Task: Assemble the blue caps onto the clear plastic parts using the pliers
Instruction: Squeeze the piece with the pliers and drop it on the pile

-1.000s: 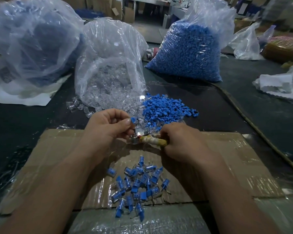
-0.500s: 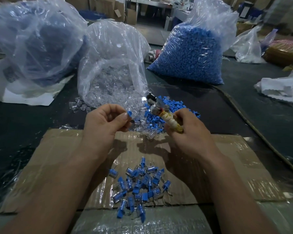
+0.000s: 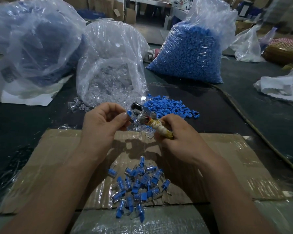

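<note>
**Desk:** What is at centre frame?

**Photographer:** One blue cap (image 3: 129, 113), pinched between thumb and forefinger of the left hand (image 3: 105, 122) and raised above the cardboard sheet (image 3: 57, 149). The fingers hide whether a clear part sits under it, so I cannot tell.

**Desk:** And the tool?

**Photographer:** The pliers (image 3: 143, 115) are just beside the cap, nose turned towards it. The right hand (image 3: 179, 137) is curled tight round the tape-bound handles (image 3: 161, 130). How far the jaws stand apart does not read from this angle. My judgement is that the cap is held up so the nose can close on it and press it home.

**Desk:** Where is the stock?

**Photographer:** Within easy reach, probably on purpose. The loose blue caps (image 3: 167, 105) are heaped just beyond the hands. Beside them, clear plastic parts (image 3: 78, 105) spill from an open bag (image 3: 108, 48). A full sack of caps (image 3: 188, 53) stands behind.

**Desk:** And the output?

**Photographer:** A small heap of capped pieces (image 3: 137, 184) lies on the cardboard between the forearms, on the near side and apart from the raw stock. That likely keeps finished work from mixing back in. Going by the sacks, most of the job is still ahead.
</note>
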### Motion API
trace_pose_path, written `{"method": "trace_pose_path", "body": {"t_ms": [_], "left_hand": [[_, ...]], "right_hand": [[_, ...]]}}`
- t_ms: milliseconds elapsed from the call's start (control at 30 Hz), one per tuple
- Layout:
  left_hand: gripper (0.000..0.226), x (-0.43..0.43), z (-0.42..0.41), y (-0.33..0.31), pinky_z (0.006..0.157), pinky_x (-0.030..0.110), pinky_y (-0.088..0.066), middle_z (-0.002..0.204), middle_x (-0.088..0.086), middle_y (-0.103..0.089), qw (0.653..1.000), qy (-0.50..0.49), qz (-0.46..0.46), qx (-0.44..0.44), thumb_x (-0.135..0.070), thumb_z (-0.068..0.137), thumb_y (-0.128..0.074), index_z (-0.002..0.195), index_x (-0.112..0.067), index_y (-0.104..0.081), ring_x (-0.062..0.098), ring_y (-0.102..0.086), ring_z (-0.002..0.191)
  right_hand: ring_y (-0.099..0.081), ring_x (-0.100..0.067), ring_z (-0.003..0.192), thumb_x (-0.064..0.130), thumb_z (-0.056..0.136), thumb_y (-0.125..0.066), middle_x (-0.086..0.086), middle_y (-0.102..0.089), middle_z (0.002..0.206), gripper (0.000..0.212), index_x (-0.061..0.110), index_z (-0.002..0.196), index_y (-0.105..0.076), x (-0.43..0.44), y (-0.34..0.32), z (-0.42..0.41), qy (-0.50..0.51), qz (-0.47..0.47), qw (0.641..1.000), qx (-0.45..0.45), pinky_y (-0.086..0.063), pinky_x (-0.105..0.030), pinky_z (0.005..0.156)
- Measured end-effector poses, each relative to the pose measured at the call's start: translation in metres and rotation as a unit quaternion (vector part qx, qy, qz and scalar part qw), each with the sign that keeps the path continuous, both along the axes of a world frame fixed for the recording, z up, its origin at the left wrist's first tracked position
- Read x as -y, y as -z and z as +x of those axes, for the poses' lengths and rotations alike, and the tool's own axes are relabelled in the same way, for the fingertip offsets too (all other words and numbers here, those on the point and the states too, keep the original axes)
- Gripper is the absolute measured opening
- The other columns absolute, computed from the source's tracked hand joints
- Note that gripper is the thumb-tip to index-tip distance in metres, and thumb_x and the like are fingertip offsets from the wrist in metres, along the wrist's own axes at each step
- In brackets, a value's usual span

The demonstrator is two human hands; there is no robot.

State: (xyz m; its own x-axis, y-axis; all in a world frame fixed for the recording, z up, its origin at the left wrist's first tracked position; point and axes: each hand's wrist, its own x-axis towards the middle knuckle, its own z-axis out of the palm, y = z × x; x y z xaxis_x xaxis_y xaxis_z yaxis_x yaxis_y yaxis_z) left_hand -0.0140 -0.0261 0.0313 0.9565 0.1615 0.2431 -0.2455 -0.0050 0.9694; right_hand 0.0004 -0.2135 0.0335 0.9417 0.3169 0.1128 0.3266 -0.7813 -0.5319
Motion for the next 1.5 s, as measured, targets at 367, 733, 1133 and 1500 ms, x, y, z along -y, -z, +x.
{"method": "trace_pose_path", "body": {"t_ms": [367, 733, 1133, 1500], "left_hand": [[0.017, 0.001, -0.002, -0.003, 0.054, 0.014, -0.051, 0.058, -0.004, -0.064, 1.0, 0.006, 0.014, -0.008, 0.008, 0.081, -0.057, 0.076, -0.008, -0.059, 0.002, -0.06, 0.053], [0.021, 0.003, -0.005, -0.003, 0.053, 0.011, -0.049, 0.065, 0.001, -0.061, 0.999, -0.016, 0.048, -0.003, 0.008, 0.082, -0.056, 0.075, -0.012, -0.058, 0.0, -0.059, 0.052], [0.018, 0.002, -0.005, -0.001, 0.053, 0.011, -0.048, 0.066, 0.0, -0.062, 0.998, -0.031, 0.055, -0.003, 0.005, 0.083, -0.057, 0.076, -0.012, -0.059, 0.0, -0.06, 0.054], [0.021, 0.004, -0.002, 0.004, 0.053, 0.011, -0.049, 0.065, -0.004, -0.063, 0.996, -0.063, 0.055, -0.015, 0.002, 0.081, -0.06, 0.073, -0.017, -0.06, 0.0, -0.06, 0.055]], "right_hand": [[-0.039, -0.004, 0.079, 0.036, 0.085, -0.059, 0.007, -0.047, 0.094, 0.02, 0.031, 0.095, -0.043, -0.003, -0.003, -0.002, -0.02, -0.029, 0.999, -0.025, -0.029, -0.019, 0.062], [-0.051, -0.012, 0.078, 0.028, 0.085, -0.062, 0.005, -0.057, 0.087, 0.014, 0.029, 0.087, -0.048, -0.008, -0.005, -0.005, -0.003, -0.021, 1.0, -0.012, -0.042, -0.03, 0.065], [-0.045, -0.006, 0.07, 0.027, 0.083, -0.063, 0.008, -0.053, 0.079, 0.015, 0.028, 0.082, -0.048, -0.012, -0.002, -0.005, 0.014, -0.041, 0.999, 0.029, -0.034, -0.026, 0.057], [-0.046, -0.01, 0.086, 0.019, 0.083, -0.061, 0.01, -0.05, 0.095, 0.027, 0.026, 0.109, -0.054, -0.001, -0.006, -0.002, -0.001, -0.045, 0.998, -0.034, -0.034, -0.027, 0.066]]}}
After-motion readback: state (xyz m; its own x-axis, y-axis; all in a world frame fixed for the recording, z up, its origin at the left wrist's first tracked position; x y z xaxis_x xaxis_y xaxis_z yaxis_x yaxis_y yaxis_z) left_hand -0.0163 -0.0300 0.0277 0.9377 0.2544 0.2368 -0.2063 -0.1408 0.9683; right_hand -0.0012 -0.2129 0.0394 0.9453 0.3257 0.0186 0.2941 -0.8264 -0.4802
